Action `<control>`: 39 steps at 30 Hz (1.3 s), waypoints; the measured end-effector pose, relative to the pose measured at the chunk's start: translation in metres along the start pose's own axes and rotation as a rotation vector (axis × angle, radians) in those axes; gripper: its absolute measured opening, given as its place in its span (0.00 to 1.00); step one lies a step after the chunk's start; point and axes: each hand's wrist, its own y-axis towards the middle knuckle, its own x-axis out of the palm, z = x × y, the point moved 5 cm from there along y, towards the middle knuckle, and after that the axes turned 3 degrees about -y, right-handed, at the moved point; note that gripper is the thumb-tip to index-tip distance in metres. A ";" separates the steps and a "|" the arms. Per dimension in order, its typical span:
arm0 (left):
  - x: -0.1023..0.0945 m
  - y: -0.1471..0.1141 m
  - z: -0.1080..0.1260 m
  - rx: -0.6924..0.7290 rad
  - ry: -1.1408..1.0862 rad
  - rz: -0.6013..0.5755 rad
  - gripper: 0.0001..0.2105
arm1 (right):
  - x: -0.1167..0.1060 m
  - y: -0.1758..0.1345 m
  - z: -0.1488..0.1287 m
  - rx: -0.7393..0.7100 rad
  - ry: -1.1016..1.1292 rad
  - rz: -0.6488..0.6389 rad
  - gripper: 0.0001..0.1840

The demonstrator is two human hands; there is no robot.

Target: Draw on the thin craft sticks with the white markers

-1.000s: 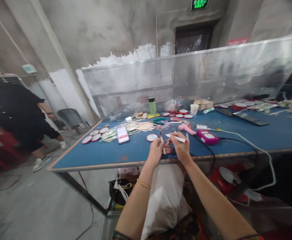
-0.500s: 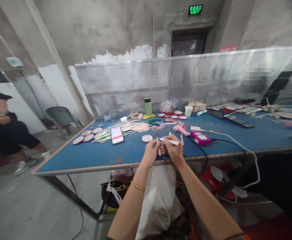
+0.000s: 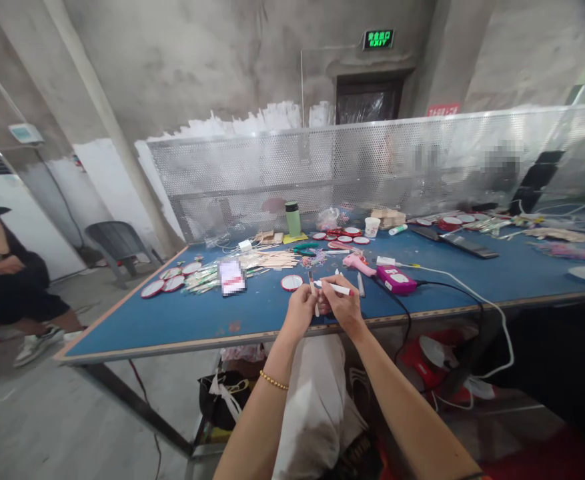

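Note:
Near the front edge of the table, my left hand (image 3: 299,312) pinches a flat wooden craft stick (image 3: 315,301), held upright with a dark, reddish upper end. My right hand (image 3: 346,312) grips a white marker pen (image 3: 339,289) with a pinkish-red end, its tip pointing left at the stick. Both hands are close together, and whether the tip touches the wood is too small to tell. Just beyond my left hand lies a round white disc with a red rim (image 3: 291,283). A pale tube-shaped item (image 3: 361,285) rests right of my right hand.
A pink glue gun (image 3: 359,264) and a purple box (image 3: 396,280) with cables lie to the right. A phone (image 3: 232,277) rests on wrapped sticks at left. Farther back are green-handled pliers (image 3: 305,249), a green bottle (image 3: 292,219) and a paper cup (image 3: 371,227). Someone sits at far left.
The view has shifted slightly, so the table and wall appear a little lower and farther left. My hands keep nearly the same hold on the stick and marker.

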 end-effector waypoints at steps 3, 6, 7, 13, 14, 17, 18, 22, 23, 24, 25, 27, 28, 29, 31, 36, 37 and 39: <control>-0.002 0.001 0.000 0.014 0.039 0.012 0.13 | 0.000 0.000 0.002 -0.005 -0.007 0.003 0.14; -0.003 0.002 -0.001 0.022 0.078 0.016 0.12 | -0.001 0.001 0.003 -0.024 -0.046 0.004 0.13; -0.003 0.002 -0.001 0.023 0.084 0.015 0.12 | -0.001 0.001 0.004 -0.027 -0.053 -0.001 0.13; -0.003 0.001 0.000 0.046 0.108 0.025 0.11 | 0.000 0.000 0.005 -0.027 -0.045 -0.017 0.12; -0.003 0.001 0.001 0.053 0.123 0.026 0.11 | 0.000 0.000 0.004 -0.034 -0.051 -0.017 0.12; -0.002 0.000 0.004 0.068 0.175 0.024 0.11 | -0.001 -0.001 0.000 -0.049 -0.078 -0.013 0.11; -0.002 -0.001 0.005 0.069 0.186 0.024 0.10 | -0.001 -0.001 -0.001 -0.048 -0.084 -0.014 0.11; -0.002 -0.001 0.007 0.075 0.217 0.028 0.09 | 0.000 -0.001 0.000 -0.026 -0.069 -0.026 0.12; -0.002 -0.001 0.008 0.082 0.232 0.034 0.09 | 0.000 0.000 0.001 -0.024 -0.065 -0.030 0.12; -0.002 -0.002 0.009 0.088 0.246 0.039 0.09 | 0.000 0.000 0.001 -0.023 -0.064 -0.030 0.12; -0.002 -0.002 0.010 0.094 0.257 0.044 0.09 | 0.000 0.000 0.001 -0.025 -0.068 -0.029 0.13; -0.002 -0.002 0.010 0.099 0.267 0.044 0.09 | 0.000 0.000 0.000 -0.032 -0.085 -0.020 0.13; -0.002 -0.002 0.009 0.098 0.265 0.041 0.08 | 0.000 0.000 0.000 -0.033 -0.092 -0.015 0.13; -0.002 -0.001 0.008 0.094 0.260 0.036 0.08 | 0.000 0.000 -0.001 -0.032 -0.095 -0.009 0.13; -0.003 0.000 0.005 0.080 0.237 0.029 0.08 | -0.001 -0.001 -0.001 -0.024 -0.086 0.004 0.13; -0.001 0.001 -0.001 0.038 0.119 -0.002 0.11 | -0.001 -0.002 0.000 -0.007 -0.045 0.015 0.13; 0.000 0.001 -0.001 0.034 0.108 -0.007 0.12 | -0.001 -0.002 -0.001 -0.010 -0.049 0.010 0.13; 0.000 0.001 -0.001 0.033 0.119 -0.007 0.11 | -0.001 -0.001 -0.002 -0.023 -0.069 0.000 0.12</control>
